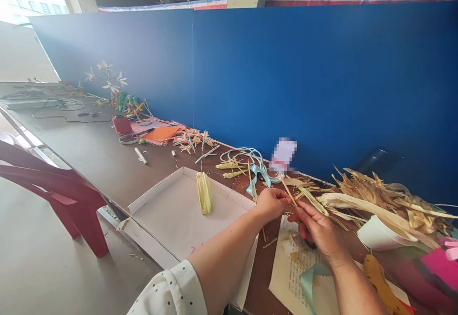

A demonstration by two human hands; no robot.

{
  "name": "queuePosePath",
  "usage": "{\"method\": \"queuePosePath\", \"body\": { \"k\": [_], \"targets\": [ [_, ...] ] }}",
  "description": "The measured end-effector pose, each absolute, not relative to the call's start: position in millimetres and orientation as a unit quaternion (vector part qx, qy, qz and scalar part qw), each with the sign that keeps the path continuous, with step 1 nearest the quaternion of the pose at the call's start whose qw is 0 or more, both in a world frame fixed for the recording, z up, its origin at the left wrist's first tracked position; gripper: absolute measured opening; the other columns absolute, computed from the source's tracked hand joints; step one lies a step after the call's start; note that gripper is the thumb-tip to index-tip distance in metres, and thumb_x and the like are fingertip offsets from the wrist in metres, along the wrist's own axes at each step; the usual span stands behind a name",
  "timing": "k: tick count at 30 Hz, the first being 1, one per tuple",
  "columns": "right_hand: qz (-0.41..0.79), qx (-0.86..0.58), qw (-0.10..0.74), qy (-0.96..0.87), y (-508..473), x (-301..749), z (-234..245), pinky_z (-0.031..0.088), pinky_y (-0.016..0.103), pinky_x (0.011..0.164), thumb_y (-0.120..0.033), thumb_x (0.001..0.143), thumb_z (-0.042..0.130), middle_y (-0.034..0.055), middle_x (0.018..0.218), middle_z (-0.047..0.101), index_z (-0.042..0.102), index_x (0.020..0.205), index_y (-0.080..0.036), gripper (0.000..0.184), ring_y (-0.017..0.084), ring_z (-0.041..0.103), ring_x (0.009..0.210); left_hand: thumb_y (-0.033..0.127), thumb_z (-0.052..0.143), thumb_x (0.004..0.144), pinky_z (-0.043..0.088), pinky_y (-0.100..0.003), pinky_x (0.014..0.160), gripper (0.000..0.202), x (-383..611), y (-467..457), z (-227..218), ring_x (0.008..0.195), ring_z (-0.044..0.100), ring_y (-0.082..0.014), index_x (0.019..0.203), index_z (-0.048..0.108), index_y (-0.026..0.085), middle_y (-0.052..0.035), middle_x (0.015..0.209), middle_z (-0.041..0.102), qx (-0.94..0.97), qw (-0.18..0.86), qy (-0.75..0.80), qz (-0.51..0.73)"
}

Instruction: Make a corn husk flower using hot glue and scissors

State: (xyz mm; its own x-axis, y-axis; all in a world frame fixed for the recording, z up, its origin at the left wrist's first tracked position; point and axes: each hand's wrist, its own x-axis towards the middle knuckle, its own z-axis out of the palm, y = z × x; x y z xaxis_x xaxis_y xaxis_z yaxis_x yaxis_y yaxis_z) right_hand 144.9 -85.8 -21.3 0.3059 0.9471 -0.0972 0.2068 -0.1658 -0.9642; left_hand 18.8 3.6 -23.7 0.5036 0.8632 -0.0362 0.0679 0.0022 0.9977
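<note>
Both hands meet over the right part of the table, around a thin tan stick [287,190] with a whitish tip pointing up and away. My left hand [271,205] pinches near the stick's lower part. My right hand [318,229] has its fingers closed at the lower end. Any fine strand between the fingertips is too small to make out. A small black curved object [309,244] shows beneath my right hand, mostly hidden. Below lies a printed sheet [284,267] with a pale green ribbon [307,286]. Left of my hands, a folded yellow-green corn husk [204,193] lies in a white box lid [143,203].
Dried corn husks [379,195] and a white cup [384,234] are at the right. Light blue cord [246,152] and ribbon [255,176] lie by the blue partition [304,76]. A red thread spool [122,125] stands farther left. A red chair [82,200] stands beside the table.
</note>
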Motion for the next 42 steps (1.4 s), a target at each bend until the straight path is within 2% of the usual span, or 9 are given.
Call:
{"method": "queuePosePath", "body": {
  "k": [4,9,15,17,20,26,31,34,42],
  "targets": [
    [0.418,-0.649,0.491,-0.403,-87,146,-20,0.014,0.026,0.042,-0.053,0.069,0.065,-0.0036,0.049,0.047,0.057,0.123,-0.027,0.061,0.012,0.031,0.043,0.028,0.062,0.072,0.035,-0.019,0.052,0.018,17,5,-24,0.051,0.041,-0.0062,0.08,0.068,0.013,0.0014,0.061,0.057,0.652,0.576,0.369,0.328],
    [0.438,-0.643,0.491,-0.392,-90,145,-14,0.013,0.025,0.043,-0.052,0.067,0.067,-0.0029,0.056,0.052,0.058,0.122,-0.031,0.059,0.011,0.03,0.044,0.028,0.062,0.07,0.035,-0.019,0.052,0.017,13,2,-18,0.054,0.045,-0.0079,0.077,0.068,0.014,0.0009,0.061,0.059,0.678,0.539,0.395,0.308],
    [0.28,-0.688,0.437,-0.508,-86,151,-18,0.032,0.028,0.043,-0.052,0.076,0.056,-0.0022,0.05,0.053,0.063,0.119,-0.029,0.049,0.015,0.045,0.044,0.031,0.068,0.062,0.034,-0.02,0.05,0.02,14,0,-18,0.053,0.044,-0.0081,0.073,0.068,0.014,0.0021,0.059,0.058,0.662,0.547,0.412,0.305],
    [0.184,-0.708,0.418,-0.538,-83,151,-20,0.044,0.031,0.056,-0.052,0.078,0.054,0.0015,0.066,0.066,0.066,0.114,-0.03,0.044,0.019,0.059,0.062,0.035,0.071,0.06,0.031,-0.02,0.048,0.024,14,0,-20,0.051,0.043,-0.0077,0.072,0.067,0.014,0.0029,0.056,0.055,0.651,0.552,0.422,0.306],
    [0.1,-0.733,0.408,-0.535,-81,151,-21,0.047,0.035,0.076,-0.05,0.08,0.05,0.0035,0.099,0.07,0.068,0.11,-0.032,0.04,0.024,0.063,0.092,0.04,0.074,0.057,0.029,-0.02,0.046,0.03,14,0,-19,0.048,0.041,-0.0071,0.071,0.067,0.014,0.0038,0.052,0.052,0.64,0.568,0.422,0.299],
    [0.043,-0.759,0.425,-0.493,-79,153,-28,0.047,0.038,0.075,-0.046,0.079,0.049,0.0061,0.094,0.071,0.068,0.11,-0.029,0.04,0.027,0.063,0.091,0.037,0.076,0.055,0.028,-0.021,0.044,0.026,14,0,-17,0.047,0.04,-0.0075,0.065,0.066,0.014,0.0043,0.047,0.049,0.634,0.576,0.428,0.288],
    [0.175,-0.681,0.578,-0.415,-79,150,-25,0.037,0.027,0.046,-0.051,0.075,0.057,0.0058,0.097,0.07,0.057,0.125,-0.029,0.055,0.013,0.048,0.05,0.03,0.069,0.062,0.03,-0.02,0.044,0.018,18,4,-23,0.045,0.041,-0.0078,0.069,0.067,0.014,0.0034,0.049,0.051,0.601,0.581,0.459,0.3],
    [0.305,-0.595,0.64,-0.38,-85,143,-15,0.025,0.023,0.04,-0.047,0.072,0.065,0.0053,0.095,0.068,0.046,0.134,-0.03,0.068,0.008,0.037,0.044,0.031,0.067,0.065,0.031,-0.021,0.044,0.019,19,6,-24,0.044,0.042,-0.0082,0.072,0.067,0.014,0.0029,0.049,0.051,0.586,0.589,0.466,0.304],
    [0.406,-0.64,0.486,-0.434,-87,140,-18,0.016,0.025,0.039,-0.055,0.07,0.061,0.0021,0.073,0.064,0.056,0.125,-0.03,0.06,0.009,0.031,0.039,0.032,0.065,0.066,0.028,-0.019,0.044,0.019,16,2,-20,0.044,0.038,-0.0059,0.072,0.066,0.014,0.0034,0.051,0.051,0.601,0.586,0.431,0.33]
  ]
}}
